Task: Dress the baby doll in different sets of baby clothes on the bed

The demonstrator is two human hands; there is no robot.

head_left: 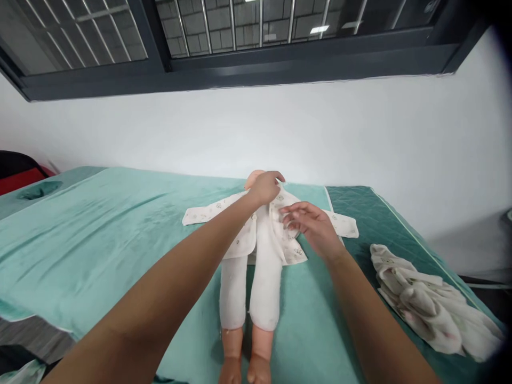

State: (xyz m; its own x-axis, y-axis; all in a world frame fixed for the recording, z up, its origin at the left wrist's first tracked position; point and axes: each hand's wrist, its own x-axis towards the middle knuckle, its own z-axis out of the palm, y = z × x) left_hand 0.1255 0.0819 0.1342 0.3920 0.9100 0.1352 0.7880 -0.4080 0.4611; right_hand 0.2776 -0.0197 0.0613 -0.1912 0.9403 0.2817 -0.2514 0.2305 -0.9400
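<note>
A doll (262,346) lies on its back with its bare feet towards me, in white leggings (267,290). A cream baby jacket (243,242) with small printed figures hangs unfastened on it, sleeves spread to both sides. My left hand (266,186) is over the doll's neck and collar, hiding most of the head, with its fingers stretched to the right. Beside the jacket's right front flap, my right hand (312,221) is open, fingers loosely bent and apart. Whether its fingertips touch the cloth is hard to see.
A light green sheet (100,229) covers the bed, with a darker green quilted cover (356,200) to the right. Crumpled cream clothing (432,304) lies there. Behind stand a white wall (180,133) and a barred window (256,66). A red and black item (20,176) sits far left.
</note>
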